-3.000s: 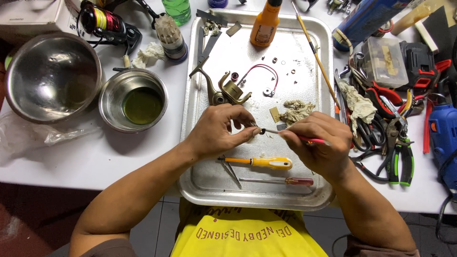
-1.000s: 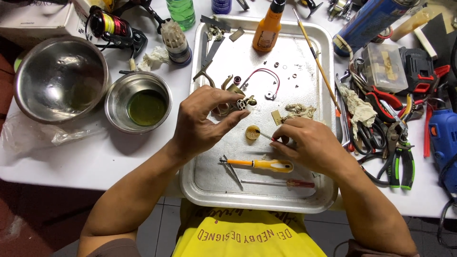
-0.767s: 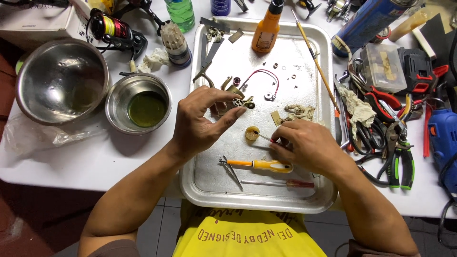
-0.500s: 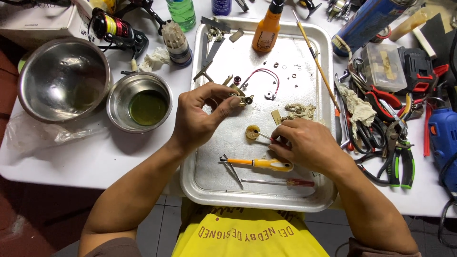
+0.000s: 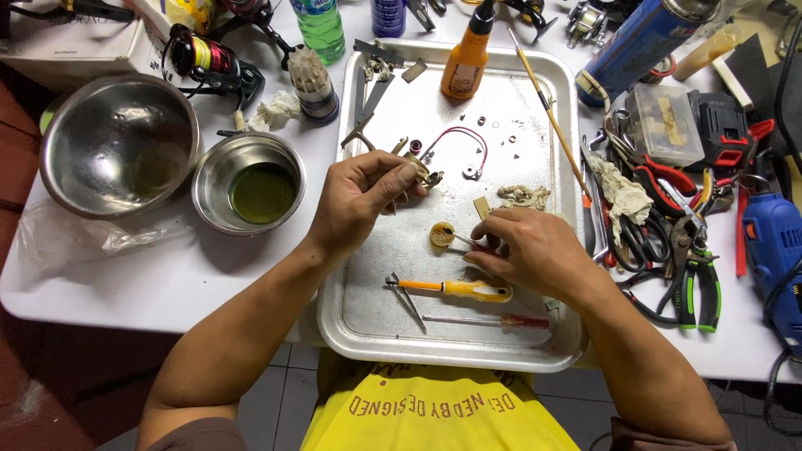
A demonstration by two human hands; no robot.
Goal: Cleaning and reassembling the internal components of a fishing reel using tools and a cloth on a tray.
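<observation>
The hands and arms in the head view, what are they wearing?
Nothing covers the left hand or the right hand: no gloves, rings or watch show. Both forearms are bare, with dark sleeve edges near the elbows. A yellow shirt with printed lettering shows below.

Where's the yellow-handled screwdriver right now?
In the head view, the yellow-handled screwdriver lies on the metal tray, just below the right hand, above the red-handled screwdriver.

Left of the hands, a large steel bowl [image 5: 117,144] stands beside a smaller bowl [image 5: 248,180] of greenish liquid on the white desk [image 5: 150,276]. Beyond the hands stands an orange squeeze bottle [image 5: 468,57]. Right of them lie pliers [image 5: 697,280] and a blue drill [image 5: 773,250].
</observation>
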